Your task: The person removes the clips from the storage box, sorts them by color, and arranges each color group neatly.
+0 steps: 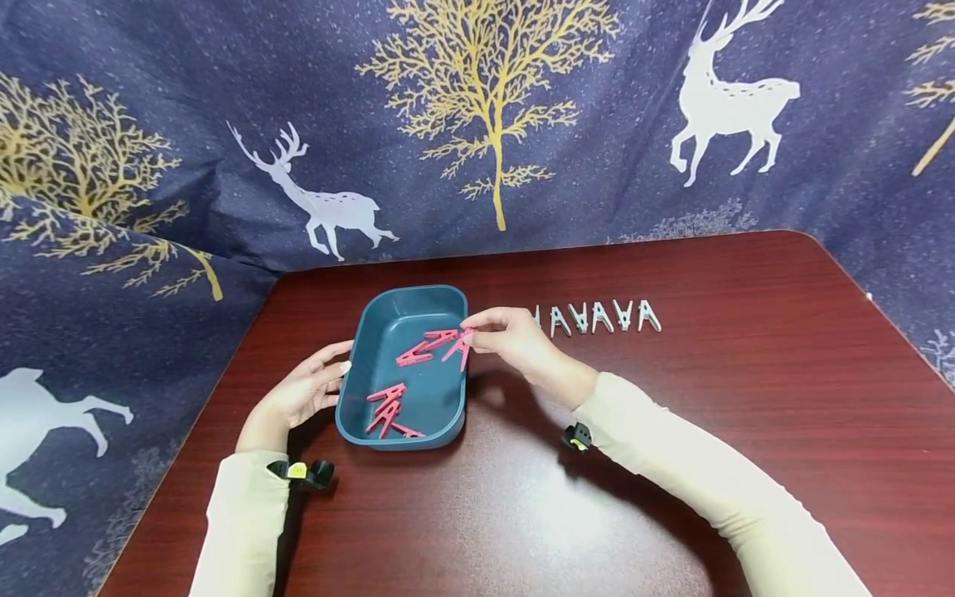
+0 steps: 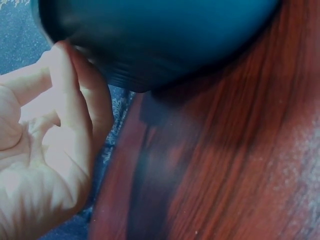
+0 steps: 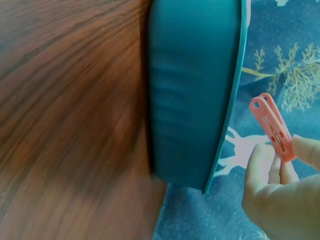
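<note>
The right hand [image 1: 515, 336] pinches a pink plastic clothespin [image 1: 458, 347] over the teal oblong plastic tray [image 1: 358, 344], not yet released. Several pink pins already lie inside. The left hand [image 1: 302, 394], fingers straight, steadies the tray's wall. Five white plastic clothespins [image 1: 600, 317] stay on the dark red wooden table [image 1: 746, 373], judged outstanding or excluded.

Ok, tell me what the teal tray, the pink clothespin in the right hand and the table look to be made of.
Teal tray: likely moulded plastic, matte, with a thin rim and faint ridges on its wall. Pink clothespin: plastic by its uniform colour, probably with a metal spring. Table: glossy reddish wood grain, possibly laminate; the sheen leaves that open.
</note>
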Demonstrator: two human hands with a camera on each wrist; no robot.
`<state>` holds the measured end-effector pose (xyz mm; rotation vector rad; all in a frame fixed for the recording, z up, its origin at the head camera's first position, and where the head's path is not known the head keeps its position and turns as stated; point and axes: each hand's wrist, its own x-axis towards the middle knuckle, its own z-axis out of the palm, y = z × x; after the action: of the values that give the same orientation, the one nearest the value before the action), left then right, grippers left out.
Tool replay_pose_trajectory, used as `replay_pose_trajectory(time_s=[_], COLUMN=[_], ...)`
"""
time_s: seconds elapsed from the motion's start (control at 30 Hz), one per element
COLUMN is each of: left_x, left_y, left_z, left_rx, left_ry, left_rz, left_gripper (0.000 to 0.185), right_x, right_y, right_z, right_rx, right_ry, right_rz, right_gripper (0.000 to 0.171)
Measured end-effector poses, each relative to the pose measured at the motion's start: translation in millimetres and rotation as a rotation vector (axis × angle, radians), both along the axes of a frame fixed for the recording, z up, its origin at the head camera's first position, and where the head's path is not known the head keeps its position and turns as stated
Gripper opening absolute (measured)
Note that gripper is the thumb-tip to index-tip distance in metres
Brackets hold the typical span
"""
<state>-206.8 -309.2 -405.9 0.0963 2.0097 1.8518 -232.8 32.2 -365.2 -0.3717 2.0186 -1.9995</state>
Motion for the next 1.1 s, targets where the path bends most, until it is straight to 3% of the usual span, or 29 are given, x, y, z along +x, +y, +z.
replay_pose_trajectory(time_s=[0.4,0.6,1.1], left_x=[-1.6,-0.2,1.7], left_y=[0,-1,0], left_z=[-2.6,-2.7,-2.7], left_rx=[0.010,0.007,0.018], left_ry=[0.011,0.014,0.033], left_rz=[-0.020,-0.017,-0.020], left_gripper=[0.042,0.043,0.041], right_x=[-2.7,-2.8,-3.2], right_y=[29,38,64], right_z=[-13.2,-19.0,-38.0], right_rx=[0.002,0.007,0.126], right_ry=[-0.055,-0.049,-0.116], right_rz=[-0.047,-0.009,-0.003], right_gripper=[0.033,0.033,0.032])
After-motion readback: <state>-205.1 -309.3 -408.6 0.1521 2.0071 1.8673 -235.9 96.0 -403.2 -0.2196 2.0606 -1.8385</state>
